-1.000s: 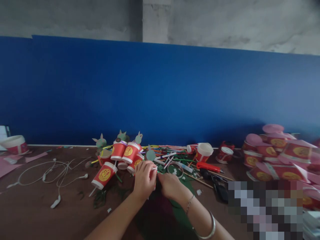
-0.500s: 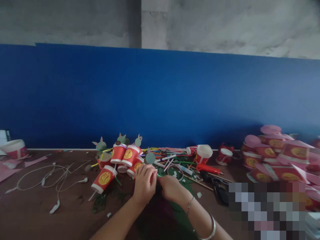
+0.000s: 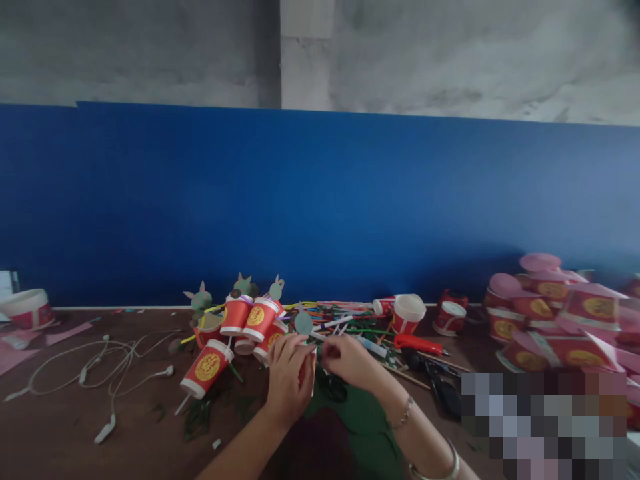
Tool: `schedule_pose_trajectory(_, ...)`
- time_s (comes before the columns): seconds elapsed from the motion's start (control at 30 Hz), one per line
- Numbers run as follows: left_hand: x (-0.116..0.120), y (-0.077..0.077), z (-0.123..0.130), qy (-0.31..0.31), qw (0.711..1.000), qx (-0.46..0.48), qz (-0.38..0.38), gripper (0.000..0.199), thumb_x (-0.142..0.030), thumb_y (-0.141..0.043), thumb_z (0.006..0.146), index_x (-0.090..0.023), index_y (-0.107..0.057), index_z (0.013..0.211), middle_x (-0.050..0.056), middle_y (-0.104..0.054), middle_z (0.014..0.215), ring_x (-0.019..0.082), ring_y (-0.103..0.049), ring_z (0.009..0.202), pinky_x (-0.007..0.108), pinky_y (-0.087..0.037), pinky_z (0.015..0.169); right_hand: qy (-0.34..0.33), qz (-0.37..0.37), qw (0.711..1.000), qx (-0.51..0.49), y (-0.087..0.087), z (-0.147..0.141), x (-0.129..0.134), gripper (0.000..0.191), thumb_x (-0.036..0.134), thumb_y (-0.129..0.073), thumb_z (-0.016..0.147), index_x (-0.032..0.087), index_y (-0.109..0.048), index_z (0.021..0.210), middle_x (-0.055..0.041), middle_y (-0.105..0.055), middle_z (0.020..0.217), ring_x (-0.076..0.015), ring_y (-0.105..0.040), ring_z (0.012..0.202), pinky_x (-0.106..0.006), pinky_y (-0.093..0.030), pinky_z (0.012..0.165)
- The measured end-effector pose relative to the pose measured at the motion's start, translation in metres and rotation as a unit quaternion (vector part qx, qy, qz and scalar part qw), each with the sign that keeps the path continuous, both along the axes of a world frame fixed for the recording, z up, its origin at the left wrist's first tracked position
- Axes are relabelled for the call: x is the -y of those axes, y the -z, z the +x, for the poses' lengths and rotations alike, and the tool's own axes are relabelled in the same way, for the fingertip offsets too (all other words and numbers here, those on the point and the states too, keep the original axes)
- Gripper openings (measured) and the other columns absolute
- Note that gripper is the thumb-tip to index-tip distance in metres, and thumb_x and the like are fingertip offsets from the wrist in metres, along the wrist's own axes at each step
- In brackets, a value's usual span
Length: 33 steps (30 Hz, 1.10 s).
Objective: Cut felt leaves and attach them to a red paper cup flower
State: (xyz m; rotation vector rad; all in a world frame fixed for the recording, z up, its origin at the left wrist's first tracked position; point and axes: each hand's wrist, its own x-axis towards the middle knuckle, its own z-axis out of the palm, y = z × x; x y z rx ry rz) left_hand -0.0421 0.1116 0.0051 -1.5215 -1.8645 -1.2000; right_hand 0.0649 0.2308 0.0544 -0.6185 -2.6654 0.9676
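My left hand point(image 3: 290, 377) is closed, with fingers curled round something mostly hidden; a thin orange and white edge shows by its fingertips. A grey-green rabbit-head cutout point(image 3: 303, 321) stands just above those fingers. My right hand point(image 3: 345, 360) has its fingers curled in near the left one, a small gap between them; what it pinches, if anything, cannot be made out. Dark scissor-like handles point(image 3: 334, 387) lie below the right hand, over green paper point(image 3: 367, 423). Left of my hands, red paper cups point(image 3: 207, 369) with yellow emblems lean together, some with rabbit cutouts.
White earphones point(image 3: 107, 427) lie tangled at the left. Behind my hands are pens and sticks. A red-handled tool point(image 3: 419, 344), an upright cup point(image 3: 407, 313) and a pile of pink-topped cups point(image 3: 550, 303) stand right. A blue panel point(image 3: 300, 200) rises behind the table.
My right hand has moved up and a little to the right. Dark handles and more green paper now show below it. The camera view has shifted slightly.
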Motion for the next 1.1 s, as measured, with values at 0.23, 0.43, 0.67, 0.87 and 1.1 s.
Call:
schedule_pose_trajectory(0.23, 0.002, 0.003, 0.004, 0.067, 0.998, -0.002, -0.014, 0.038, -0.015, -0.046, 0.084, -0.019, -0.048, 0.121, 0.007, -0.064, 0.101, 0.021, -0.053, 0.097, 0.042, -0.032, 0.092, 0.045, -0.217, 0.967, -0.124, -0.008, -0.004, -0.004, 0.009, 0.018, -0.061, 0.059, 0.015, -0.053, 0.059, 0.0056, -0.049, 0.051, -0.0076, -0.043, 0.05, -0.019, -0.032, 0.049)
schedule_pose_trajectory(0.43, -0.004, 0.008, 0.005, 0.077, 0.993, 0.07, 0.052, 0.011, -0.017, -0.05, 0.083, -0.019, -0.057, 0.091, 0.004, -0.065, 0.085, 0.018, -0.057, 0.082, 0.034, -0.039, 0.078, -0.008, -0.166, 0.982, -0.089, -0.018, 0.004, 0.0, 0.009, 0.022, -0.062, 0.065, 0.014, -0.064, 0.067, 0.0016, -0.06, 0.059, -0.0103, -0.051, 0.056, -0.02, -0.037, 0.052)
schedule_pose_trajectory(0.67, 0.003, -0.001, 0.011, 0.088, 0.992, 0.078, 0.038, 0.017, -0.013, -0.039, 0.085, -0.018, -0.053, 0.093, 0.007, -0.062, 0.09, 0.02, -0.055, 0.088, 0.037, -0.038, 0.082, 0.072, 0.163, 0.958, 0.223, 0.002, 0.012, -0.031, 0.025, 0.008, -0.052, 0.066, 0.017, -0.07, 0.081, -0.0096, -0.07, 0.088, -0.0228, -0.063, 0.085, -0.027, -0.043, 0.071)
schedule_pose_trajectory(0.87, 0.005, -0.004, 0.012, 0.087, 0.995, 0.04, 0.011, 0.016, -0.011, -0.037, 0.084, -0.018, -0.051, 0.081, 0.005, -0.058, 0.077, 0.019, -0.054, 0.078, 0.035, -0.039, 0.075, 0.09, 0.184, 0.941, 0.268, 0.02, 0.006, -0.039, 0.021, 0.005, -0.053, 0.065, 0.015, -0.07, 0.073, -0.0141, -0.07, 0.084, -0.0263, -0.065, 0.083, -0.028, -0.044, 0.065)
schedule_pose_trajectory(1.1, 0.002, 0.001, 0.012, 0.078, 0.997, -0.016, -0.007, 0.013, -0.011, -0.042, 0.082, -0.02, -0.051, 0.081, 0.012, -0.058, 0.113, 0.023, -0.051, 0.103, 0.042, -0.037, 0.087, 0.027, 0.135, 0.982, 0.128, 0.004, 0.013, -0.036, 0.014, 0.009, -0.053, 0.065, 0.017, -0.062, 0.072, -0.0026, -0.066, 0.072, -0.0155, -0.058, 0.067, -0.021, -0.035, 0.056)
